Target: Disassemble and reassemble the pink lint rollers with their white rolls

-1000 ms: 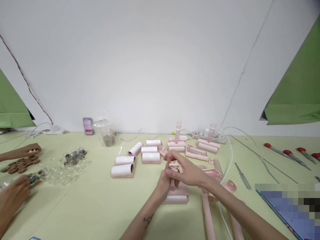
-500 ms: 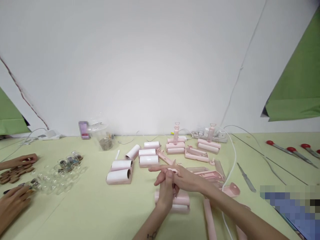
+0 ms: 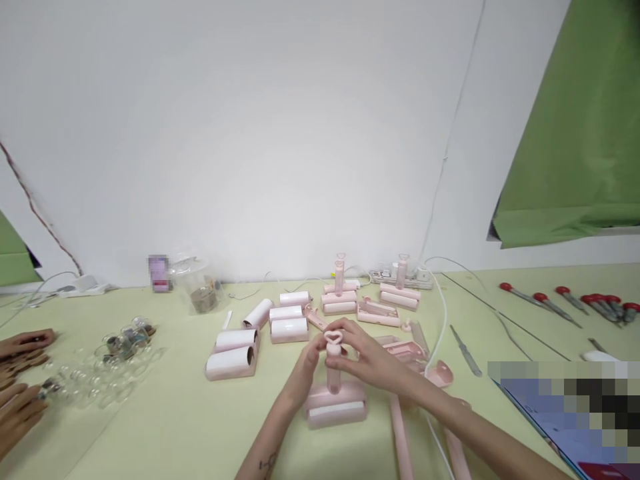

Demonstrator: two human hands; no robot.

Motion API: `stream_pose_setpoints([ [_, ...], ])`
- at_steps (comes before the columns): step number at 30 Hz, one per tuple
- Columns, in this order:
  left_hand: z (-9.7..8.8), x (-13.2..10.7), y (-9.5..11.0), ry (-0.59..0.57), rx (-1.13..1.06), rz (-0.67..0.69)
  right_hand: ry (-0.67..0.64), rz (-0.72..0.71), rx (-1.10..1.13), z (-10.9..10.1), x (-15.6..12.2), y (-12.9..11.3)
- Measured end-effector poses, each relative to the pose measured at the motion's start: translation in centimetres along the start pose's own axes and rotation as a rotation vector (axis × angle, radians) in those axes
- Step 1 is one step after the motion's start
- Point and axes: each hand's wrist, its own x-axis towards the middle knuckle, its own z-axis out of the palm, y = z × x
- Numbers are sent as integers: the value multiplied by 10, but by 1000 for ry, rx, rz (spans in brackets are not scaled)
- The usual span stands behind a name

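Right in front of me a pink lint roller [image 3: 336, 403] rests on the table, its short handle upright and topped by a heart-shaped loop. My right hand [image 3: 373, 357] closes round the upper handle from the right, thumb across its front. From the left, my left hand [image 3: 301, 373] curls against the same handle just under the heart; its far fingertips are hidden. Similar pink lint rollers [image 3: 340, 303] with upright handles stand farther back. White paper rolls [image 3: 230, 362] in pink holders lie to the left. Loose pink parts [image 3: 403, 350] lie beside my right forearm.
A white cable [image 3: 443, 313] runs past my right forearm. A grey blade-like tool [image 3: 466, 351] and red-ended tools [image 3: 555, 308] lie to the right. Another person's hands [image 3: 20, 407] are at far left, near clear round pieces [image 3: 107, 380]. A plastic tub [image 3: 200, 293] stands by the wall.
My hands were crossed, pressed together above the lint roller; now they have separated to either side of its handle, leaving the heart loop visible. The view has turned slightly right.
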Motion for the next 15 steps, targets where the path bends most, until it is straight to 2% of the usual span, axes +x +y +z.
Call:
stream_pose_setpoints([
  [1,-10,-2,4,67,105,60,16,25,10,-6,-1,1],
  [4,-44,-13,8,388,406,168,131,77,71,-34,9,7],
  [7,-82,-27,-7,662,732,192,352,50,39,-63,31,25],
  [9,-103,-35,-22,826,976,207,437,64,3,-74,43,44],
  [10,-111,-38,-30,892,1068,182,465,79,-14,-77,48,55],
  [12,-124,-43,-43,958,1161,50,497,118,-48,-75,52,76],
  [15,-131,-48,-53,944,1062,-246,526,177,-110,-65,48,101],
])
